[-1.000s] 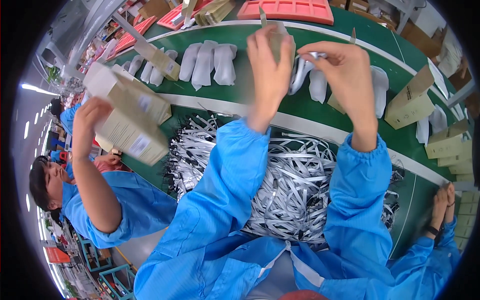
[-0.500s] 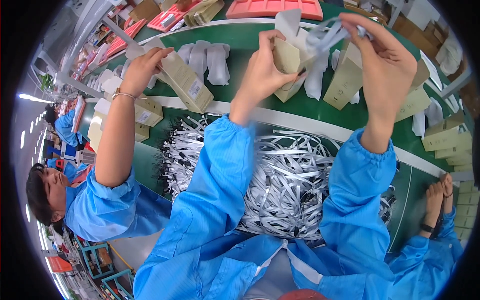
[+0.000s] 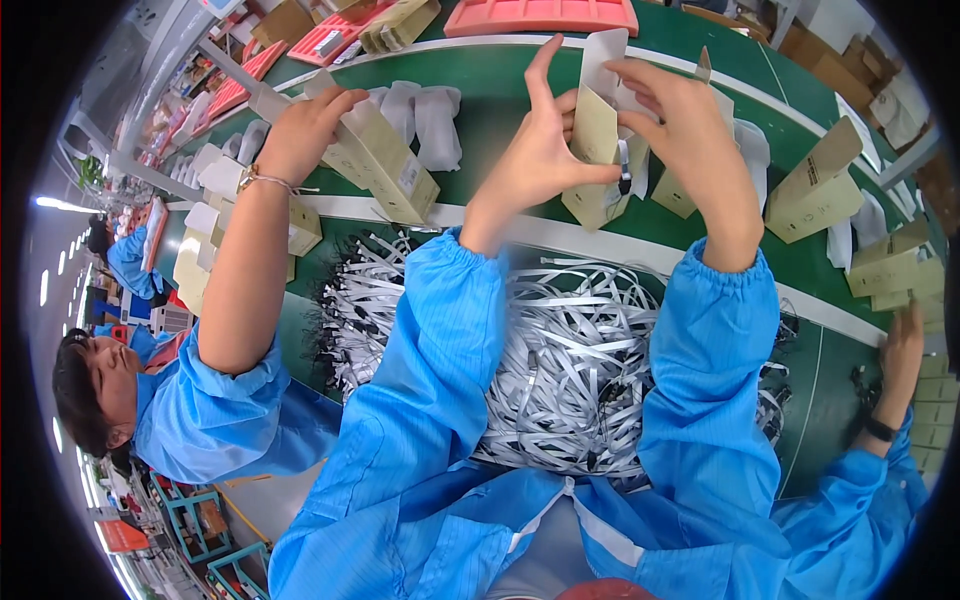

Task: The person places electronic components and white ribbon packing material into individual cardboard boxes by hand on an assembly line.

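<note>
My left hand (image 3: 535, 150) is closed around a beige carton (image 3: 597, 135) that stands with its flap up; the thumb lies across its near side and the index finger points upward. A white lanyard (image 3: 625, 160) with a black end hangs over the carton's right edge by the thumb tip. At the carton's open top, the fingers of my right hand (image 3: 690, 135) bend in over the rim, pinched on the lanyard's upper part, which they mostly hide. Below my wrists lies a big heap of white lanyards (image 3: 570, 370) with black ends.
At left, a co-worker's hand (image 3: 310, 130) rests on another open carton (image 3: 390, 165). White wrapped items (image 3: 435, 128) stand on the green bench behind. More cartons (image 3: 815, 190) stand to the right, near another person's hand (image 3: 903, 345). Pink trays (image 3: 540, 17) sit at the far edge.
My right hand has come left and down, bringing the raised lanyard loop to the carton's mouth. The carton is tipped more upright. The person at right has reached a hand up toward the cartons.
</note>
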Available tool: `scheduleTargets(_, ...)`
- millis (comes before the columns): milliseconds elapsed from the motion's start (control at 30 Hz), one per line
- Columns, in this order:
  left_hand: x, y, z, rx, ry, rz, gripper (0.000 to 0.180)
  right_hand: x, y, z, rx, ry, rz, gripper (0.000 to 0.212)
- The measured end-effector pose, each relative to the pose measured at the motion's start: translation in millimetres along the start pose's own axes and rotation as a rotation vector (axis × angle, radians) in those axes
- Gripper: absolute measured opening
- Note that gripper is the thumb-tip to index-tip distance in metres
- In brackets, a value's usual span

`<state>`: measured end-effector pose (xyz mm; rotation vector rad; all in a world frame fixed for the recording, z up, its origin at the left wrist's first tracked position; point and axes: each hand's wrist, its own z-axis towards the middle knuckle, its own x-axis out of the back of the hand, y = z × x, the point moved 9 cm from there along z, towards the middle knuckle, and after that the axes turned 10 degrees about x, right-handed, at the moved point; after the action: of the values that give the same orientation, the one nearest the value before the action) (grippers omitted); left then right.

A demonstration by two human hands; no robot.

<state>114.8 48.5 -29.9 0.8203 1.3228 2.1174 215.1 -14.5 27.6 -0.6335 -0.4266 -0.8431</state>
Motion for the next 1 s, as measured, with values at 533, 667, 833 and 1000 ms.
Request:
scheduleTargets(533,2,8,-2,-0.106,0.076,0.2,0.137,20,-20,-2,-0.06,-0.015,-0.055,0.024)
scheduleTargets(667,-5,9,-2,-0.104,0.027,0.125,0.136,37,-21,3,-0.079,0.19,-0.042,0.025)
scheduleTargets(833,-2,12,-2,-0.125,0.071,0.062,0.137,40,-25,3,-0.146,0.184,-0.109,0.025)
scheduleTargets(1000,-10,33,4,-0.282,0.261,-0.448,0.063,23,-5,-4,-0.06,0.218,-0.556,0.03)
